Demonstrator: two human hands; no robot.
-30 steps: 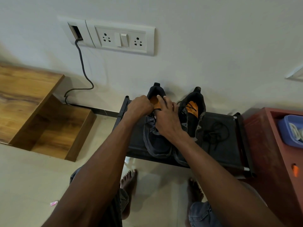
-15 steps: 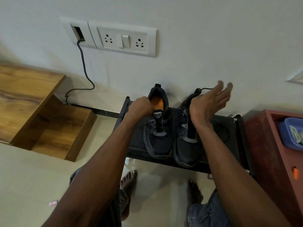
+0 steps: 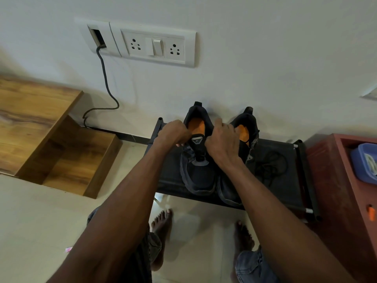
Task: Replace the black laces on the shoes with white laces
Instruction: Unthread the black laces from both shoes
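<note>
Two dark shoes with orange insoles stand side by side on a black rack (image 3: 169,180), heels to the wall. The left shoe (image 3: 199,174) shows its tongue with no lace across it. My left hand (image 3: 173,133) grips the left edge of that shoe's opening. With fingers curled, my right hand (image 3: 224,144) holds the right edge of the same opening and hides part of the right shoe (image 3: 247,121). A loose tangle of black laces (image 3: 269,166) lies on the rack to the right of the shoes. No white lace is plainly visible.
A red cabinet (image 3: 334,180) stands right of the rack with a blue tub (image 3: 363,160) on it. A wooden step unit (image 3: 61,152) is at left. A socket panel (image 3: 153,45) and cable (image 3: 104,78) are on the wall. My bare feet (image 3: 161,231) stand on the tiled floor.
My right hand, raised open to the right half a second ago with a black lace trailing, has come back down onto the left shoe. The left hand stayed on the shoe.
</note>
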